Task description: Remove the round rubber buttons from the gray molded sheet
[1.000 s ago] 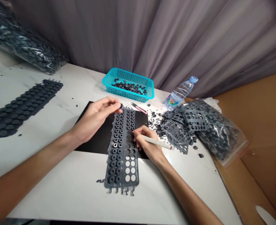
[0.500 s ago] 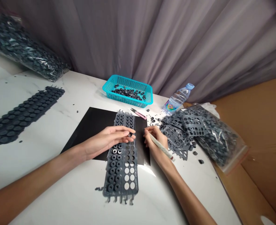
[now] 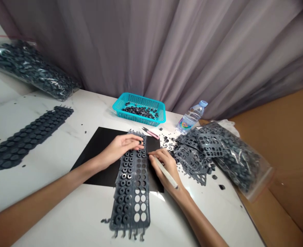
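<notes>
A dark grey moulded rubber sheet (image 3: 130, 192) lies lengthwise in front of me, with ring-shaped parts in its left columns and open round holes at its lower right. My left hand (image 3: 120, 147) is above its far half, thumb and fingers pinching a small black rubber part (image 3: 140, 142), mostly hidden by the fingers. Just right of the sheet, my right hand (image 3: 167, 168) grips a pale, pen-shaped tool (image 3: 165, 173) whose tip I cannot make out. Beneath the sheet's far half is a black mat (image 3: 89, 157).
A turquoise basket (image 3: 138, 120) holds small black parts. Pink-handled snips (image 3: 151, 133) and a water bottle (image 3: 191, 118) are nearby. Punched sheets (image 3: 192, 156) and a bag of parts (image 3: 241, 161) lie right. Left are another sheet (image 3: 33, 133) and a full bag (image 3: 35, 70).
My view has tilted up slightly, so everything sits lower. Relative to the sheet, my left hand has moved toward its far end with the small part. My right hand has come left, closer to the sheet.
</notes>
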`<state>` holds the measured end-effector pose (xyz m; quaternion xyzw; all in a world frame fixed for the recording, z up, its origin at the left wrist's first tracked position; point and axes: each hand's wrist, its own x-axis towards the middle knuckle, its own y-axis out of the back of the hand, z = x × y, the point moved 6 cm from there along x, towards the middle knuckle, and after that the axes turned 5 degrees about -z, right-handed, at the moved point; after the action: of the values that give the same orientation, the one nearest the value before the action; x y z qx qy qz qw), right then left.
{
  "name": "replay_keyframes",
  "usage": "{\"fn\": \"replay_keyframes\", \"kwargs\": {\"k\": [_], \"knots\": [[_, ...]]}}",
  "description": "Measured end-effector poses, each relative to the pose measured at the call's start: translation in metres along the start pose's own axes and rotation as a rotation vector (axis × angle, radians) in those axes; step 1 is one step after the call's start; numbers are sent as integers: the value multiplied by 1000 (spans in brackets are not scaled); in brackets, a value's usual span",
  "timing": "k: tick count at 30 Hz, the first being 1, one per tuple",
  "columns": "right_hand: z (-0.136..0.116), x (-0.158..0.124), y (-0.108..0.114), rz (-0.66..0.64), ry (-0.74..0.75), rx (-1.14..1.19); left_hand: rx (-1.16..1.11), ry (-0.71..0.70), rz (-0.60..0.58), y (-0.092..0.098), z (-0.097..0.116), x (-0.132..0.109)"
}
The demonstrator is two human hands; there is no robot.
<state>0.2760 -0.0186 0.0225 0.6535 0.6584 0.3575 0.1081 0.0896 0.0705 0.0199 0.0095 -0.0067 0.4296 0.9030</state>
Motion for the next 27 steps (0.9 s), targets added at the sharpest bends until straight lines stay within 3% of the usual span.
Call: {"fn": "replay_keyframes", "kwargs": {"k": [3, 6, 8, 10, 12, 15, 17, 21, 27], "knots": [[1, 0, -2, 29, 27, 7, 405, -293, 127, 32, 28, 54], [4, 1, -1, 54, 28, 22, 539, -391, 184, 52, 55, 103], [6, 1, 1, 59, 11, 25, 604, -426, 197, 52, 68, 116], [10, 0, 4, 70, -51, 60, 660, -448, 194, 40, 72, 107], [16, -1, 4, 65, -142, 154, 710, -443, 148, 19, 65, 82], [19, -2, 0, 6, -226, 312, 791, -355, -40, -18, 40, 32], [18, -2, -4, -45, -245, 372, 832, -276, -104, -32, 23, 4], [18, -2, -8, -95, -261, 442, 861, -225, -129, -38, 5, -21], [21, 0, -15, -135, -279, 481, 842, -220, -153, -34, 2, -18]]}}
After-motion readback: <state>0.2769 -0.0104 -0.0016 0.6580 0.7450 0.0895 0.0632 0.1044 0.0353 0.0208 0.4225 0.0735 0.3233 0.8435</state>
